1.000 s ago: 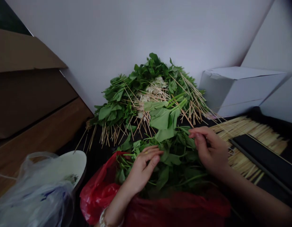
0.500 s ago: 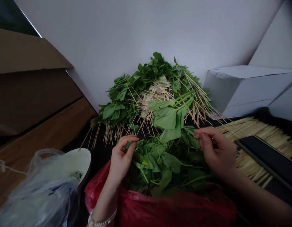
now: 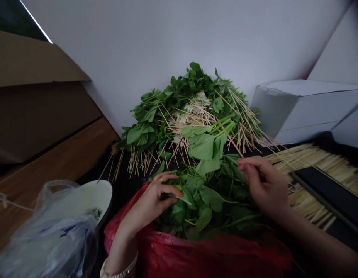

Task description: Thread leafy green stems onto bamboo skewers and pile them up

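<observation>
- Here, the left hand [image 3: 151,200] is closed narrow. Thumb and fingers pinch one leafy stalk, lifting it apart from the loose greens [image 3: 207,200].
- The right hand [image 3: 265,187] has its fingertips drawn together at the far edge of the greens. Whether they grip a leaf or a thin stick cannot be told.
- The red bag [image 3: 196,255], its mouth open toward the person, holds the loose greens within reach of both hands.
- The skewered heap [image 3: 184,112] is banked against the wall behind the bag, stick ends fanning outward.
- The bare skewers [image 3: 309,162] lie in a sheaf just right of the right hand.
- The white plate [image 3: 100,193] sits left of the red bag, partly behind a clear bag [image 3: 48,239], and carries a few green scraps.
</observation>
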A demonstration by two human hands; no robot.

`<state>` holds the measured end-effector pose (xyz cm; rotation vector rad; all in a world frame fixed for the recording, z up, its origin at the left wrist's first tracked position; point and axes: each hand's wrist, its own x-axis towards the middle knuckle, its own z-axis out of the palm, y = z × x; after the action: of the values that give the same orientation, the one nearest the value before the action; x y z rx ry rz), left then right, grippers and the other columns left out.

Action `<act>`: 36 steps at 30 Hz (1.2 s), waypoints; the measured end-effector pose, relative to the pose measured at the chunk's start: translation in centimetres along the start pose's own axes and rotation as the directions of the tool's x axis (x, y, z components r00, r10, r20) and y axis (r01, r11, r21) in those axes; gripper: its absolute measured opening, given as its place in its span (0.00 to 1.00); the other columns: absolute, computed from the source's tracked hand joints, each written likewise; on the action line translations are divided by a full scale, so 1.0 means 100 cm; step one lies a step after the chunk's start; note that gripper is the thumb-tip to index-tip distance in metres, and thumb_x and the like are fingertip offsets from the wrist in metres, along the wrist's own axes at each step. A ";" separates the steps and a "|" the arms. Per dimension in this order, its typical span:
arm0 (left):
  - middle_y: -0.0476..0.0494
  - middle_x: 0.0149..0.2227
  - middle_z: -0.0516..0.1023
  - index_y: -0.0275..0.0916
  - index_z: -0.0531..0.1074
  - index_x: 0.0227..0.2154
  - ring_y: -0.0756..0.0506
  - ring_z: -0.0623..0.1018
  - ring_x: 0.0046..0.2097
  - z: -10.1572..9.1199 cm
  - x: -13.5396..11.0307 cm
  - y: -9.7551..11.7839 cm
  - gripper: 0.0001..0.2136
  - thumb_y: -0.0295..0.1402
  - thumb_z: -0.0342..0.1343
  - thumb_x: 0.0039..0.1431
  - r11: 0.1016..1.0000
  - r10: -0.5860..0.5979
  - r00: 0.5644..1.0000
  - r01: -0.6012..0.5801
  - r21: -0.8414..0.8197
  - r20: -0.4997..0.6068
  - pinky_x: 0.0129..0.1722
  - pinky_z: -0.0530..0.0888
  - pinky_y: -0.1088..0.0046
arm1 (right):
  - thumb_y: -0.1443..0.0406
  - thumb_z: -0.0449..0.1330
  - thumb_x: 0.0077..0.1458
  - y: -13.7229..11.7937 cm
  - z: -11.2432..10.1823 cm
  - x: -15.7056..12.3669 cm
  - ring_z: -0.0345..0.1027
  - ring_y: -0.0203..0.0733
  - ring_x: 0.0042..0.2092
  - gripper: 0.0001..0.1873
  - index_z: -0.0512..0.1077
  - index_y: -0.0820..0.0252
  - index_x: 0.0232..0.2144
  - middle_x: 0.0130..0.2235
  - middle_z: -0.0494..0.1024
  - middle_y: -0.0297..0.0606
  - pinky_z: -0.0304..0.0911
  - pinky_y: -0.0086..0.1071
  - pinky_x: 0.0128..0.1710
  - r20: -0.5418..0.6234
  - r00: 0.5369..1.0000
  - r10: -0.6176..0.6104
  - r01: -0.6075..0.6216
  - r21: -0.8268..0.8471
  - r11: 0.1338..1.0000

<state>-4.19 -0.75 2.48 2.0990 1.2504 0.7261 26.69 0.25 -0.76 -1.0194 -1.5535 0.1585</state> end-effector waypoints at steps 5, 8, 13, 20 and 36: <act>0.38 0.54 0.77 0.42 0.83 0.34 0.38 0.78 0.50 -0.011 -0.002 0.010 0.06 0.35 0.66 0.54 0.796 -0.271 0.922 0.052 -0.603 -0.278 0.42 0.78 0.66 | 0.65 0.53 0.65 -0.002 -0.001 0.001 0.70 0.40 0.30 0.09 0.73 0.53 0.39 0.32 0.76 0.36 0.68 0.35 0.32 -0.007 1.000 -0.030 0.029 -0.040 0.999; 0.42 0.42 0.83 0.40 0.79 0.32 0.45 0.81 0.35 -0.012 0.000 0.012 0.08 0.37 0.68 0.51 0.521 -0.452 0.859 0.036 -0.853 -0.240 0.32 0.79 0.71 | 0.66 0.53 0.64 -0.004 -0.001 0.002 0.71 0.39 0.30 0.08 0.73 0.53 0.39 0.31 0.76 0.35 0.68 0.34 0.31 -0.004 0.999 -0.053 0.053 -0.048 0.997; 0.43 0.39 0.83 0.38 0.75 0.31 0.47 0.82 0.36 -0.004 0.008 0.015 0.09 0.31 0.70 0.49 0.303 -0.528 0.838 0.034 -0.952 -0.138 0.34 0.79 0.75 | 0.68 0.54 0.63 -0.005 -0.001 0.000 0.73 0.39 0.31 0.08 0.73 0.53 0.39 0.32 0.77 0.35 0.68 0.33 0.30 0.052 0.994 -0.098 0.098 -0.004 0.995; 0.49 0.29 0.80 0.35 0.78 0.33 0.52 0.79 0.29 0.001 0.009 0.014 0.12 0.31 0.72 0.47 0.283 -0.519 0.847 0.040 -0.958 -0.118 0.31 0.77 0.81 | 0.70 0.56 0.61 -0.009 0.004 -0.011 0.76 0.37 0.31 0.15 0.68 0.55 0.50 0.34 0.79 0.35 0.71 0.27 0.30 0.287 0.940 -0.186 0.174 0.067 0.982; 0.44 0.28 0.85 0.34 0.84 0.30 0.50 0.79 0.28 0.010 0.012 0.019 0.17 0.33 0.77 0.33 0.400 -0.580 0.803 0.134 -0.907 -0.138 0.31 0.75 0.80 | 0.72 0.51 0.64 -0.004 0.017 -0.020 0.75 0.34 0.40 0.18 0.70 0.57 0.54 0.41 0.80 0.37 0.71 0.25 0.41 0.512 0.820 -0.255 0.216 0.137 0.967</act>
<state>-1.86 -0.66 3.35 0.7561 1.1224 1.3192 24.80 -0.62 -2.46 -0.7441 -2.1467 0.3421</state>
